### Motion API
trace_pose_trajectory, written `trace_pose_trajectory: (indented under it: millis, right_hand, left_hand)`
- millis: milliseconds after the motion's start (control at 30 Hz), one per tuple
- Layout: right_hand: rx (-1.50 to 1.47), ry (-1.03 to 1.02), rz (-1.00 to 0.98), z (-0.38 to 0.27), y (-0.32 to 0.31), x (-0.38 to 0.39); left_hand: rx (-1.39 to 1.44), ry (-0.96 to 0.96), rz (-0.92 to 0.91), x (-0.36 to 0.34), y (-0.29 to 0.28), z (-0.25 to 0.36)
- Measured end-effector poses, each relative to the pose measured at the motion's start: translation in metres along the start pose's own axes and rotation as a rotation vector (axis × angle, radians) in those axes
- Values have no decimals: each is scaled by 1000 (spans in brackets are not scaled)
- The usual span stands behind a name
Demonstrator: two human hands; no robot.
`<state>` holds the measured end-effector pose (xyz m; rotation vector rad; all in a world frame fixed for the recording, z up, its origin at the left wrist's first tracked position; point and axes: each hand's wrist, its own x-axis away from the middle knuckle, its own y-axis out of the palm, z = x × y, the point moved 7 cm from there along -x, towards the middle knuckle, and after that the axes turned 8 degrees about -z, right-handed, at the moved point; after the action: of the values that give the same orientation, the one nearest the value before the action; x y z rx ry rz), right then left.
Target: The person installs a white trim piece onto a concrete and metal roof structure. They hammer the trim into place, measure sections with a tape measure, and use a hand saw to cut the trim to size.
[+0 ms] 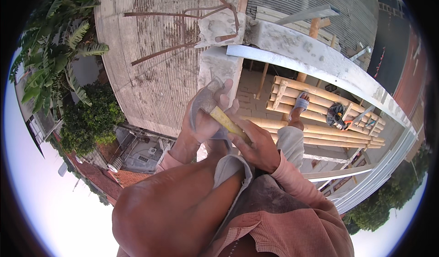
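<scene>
A claw hammer [228, 122] with a grey metal head and a worn yellow handle lies slantwise between my hands. My right hand [258, 146] is wrapped round the lower handle. Behind the hammer's head, my left hand [202, 125] has its palm turned up and its fingers curled beside the head, seeming to cradle it; the head hides part of the palm. Just beyond is a rough concrete beam [215, 65], with a thin upright piece, perhaps a nail, on it. Beside the beam begins a long silvery metal channel [292, 61].
Rusty bent rebar [160, 14] sticks out from the concrete column ahead. Corrugated roofing [137, 74] spreads left. My sandalled foot [300, 102] rests on a bamboo platform [320, 136] at the right, near a dark bundle of tools [337, 115]. The ground lies well below.
</scene>
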<state>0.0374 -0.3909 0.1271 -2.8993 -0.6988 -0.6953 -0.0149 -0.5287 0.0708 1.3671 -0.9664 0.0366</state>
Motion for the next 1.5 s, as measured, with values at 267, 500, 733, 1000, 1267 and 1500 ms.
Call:
trace_pose_trajectory:
  millis: [267, 500, 733, 1000, 1267, 1500]
  right_hand:
    - [-333, 192, 130, 56, -44, -2]
    - [-1344, 241, -168, 32, -48, -72]
    - [69, -9, 498, -8, -124, -75]
    - [1315, -325, 101, -39, -117, -115]
    - [1472, -432, 118, -34, -100, -137]
    - [1545, -467, 232, -28, -98, -142]
  left_hand:
    - [181, -243, -203, -11, 10, -26]
    - [120, -455, -222, -36, 38, -52]
    - [88, -343, -112, -37, 21, -41]
    - [-230, 3, -46, -16, 4, 27]
    - [-108, 59, -74, -5, -11, 42]
    - [-116, 26, -35, -10, -22, 29]
